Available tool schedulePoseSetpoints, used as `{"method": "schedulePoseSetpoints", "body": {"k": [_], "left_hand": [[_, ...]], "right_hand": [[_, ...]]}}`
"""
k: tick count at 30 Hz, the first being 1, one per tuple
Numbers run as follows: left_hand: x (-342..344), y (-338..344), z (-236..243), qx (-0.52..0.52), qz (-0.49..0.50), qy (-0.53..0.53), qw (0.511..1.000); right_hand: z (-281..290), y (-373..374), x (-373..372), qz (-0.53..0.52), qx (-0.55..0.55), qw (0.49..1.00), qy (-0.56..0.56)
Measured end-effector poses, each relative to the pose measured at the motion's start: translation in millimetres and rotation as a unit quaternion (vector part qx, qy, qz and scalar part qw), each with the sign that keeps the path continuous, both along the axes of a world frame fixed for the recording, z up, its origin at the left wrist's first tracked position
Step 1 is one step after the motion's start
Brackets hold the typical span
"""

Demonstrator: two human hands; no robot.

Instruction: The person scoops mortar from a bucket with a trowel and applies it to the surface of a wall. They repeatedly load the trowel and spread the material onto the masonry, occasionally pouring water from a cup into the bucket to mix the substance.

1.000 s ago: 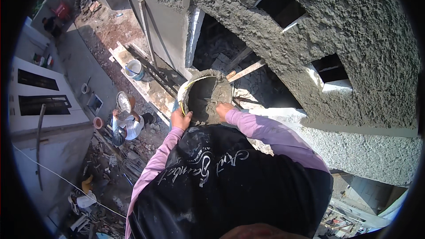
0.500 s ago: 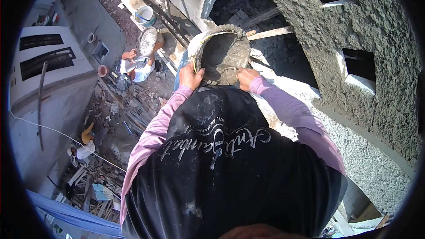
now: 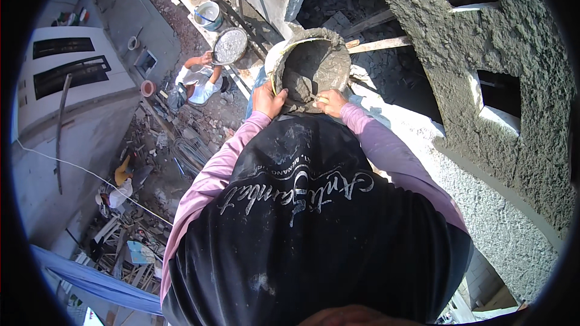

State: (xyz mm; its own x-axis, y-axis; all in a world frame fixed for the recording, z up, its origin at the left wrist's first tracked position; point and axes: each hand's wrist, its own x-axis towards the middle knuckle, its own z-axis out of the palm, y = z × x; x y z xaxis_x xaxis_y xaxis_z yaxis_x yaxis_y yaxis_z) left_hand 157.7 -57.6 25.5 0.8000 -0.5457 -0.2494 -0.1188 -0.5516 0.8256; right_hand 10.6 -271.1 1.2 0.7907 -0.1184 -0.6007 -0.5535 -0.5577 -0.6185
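A bucket (image 3: pixel 277 60) caked with grey mortar (image 3: pixel 329 63) tilts toward me against the front of my black shirt. My left hand (image 3: pixel 269 100) is closed around its near left rim, the thumb hooked over the edge. At the near right rim, my right hand (image 3: pixel 331 104) is closed on the pale handle of a trowel (image 3: pixel 319 100). Its blade reaches into the mortar and is mostly hidden. More mortar lies low in the bucket and coats its inner wall.
Below left, another person (image 3: pixel 196 84) holds up a round basin (image 3: pixel 230 46) beside planks carrying a pail (image 3: pixel 208 15). On the right stands a rough mortar-coated wall (image 3: pixel 483 42) with openings. A wooden board (image 3: pixel 380 44) juts out behind the bucket. Rubble and scrap wood lie far below left.
My right hand has turned, and the trowel's neck has dipped into the mortar. The basin held by the other person has moved right and away from them. The whole view has shifted slightly.
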Motion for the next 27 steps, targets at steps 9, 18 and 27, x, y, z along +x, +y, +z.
{"method": "schedulePoseSetpoints", "body": {"k": [9,18,27], "left_hand": [[14.9,-0.4,11.5,-0.07,0.067,0.048,0.994],[27.4,6.9,-35.1,-0.103,0.115,0.069,0.986],[25.0,-4.0,-21.6,-0.141,0.145,0.073,0.977]], "right_hand": [[30.1,-33.4,2.7,-0.021,-0.128,0.99,-0.05],[157.6,-75.7,47.1,0.021,-0.198,0.937,-0.288],[464.9,-87.0,104.3,0.17,-0.161,0.888,-0.395]]}}
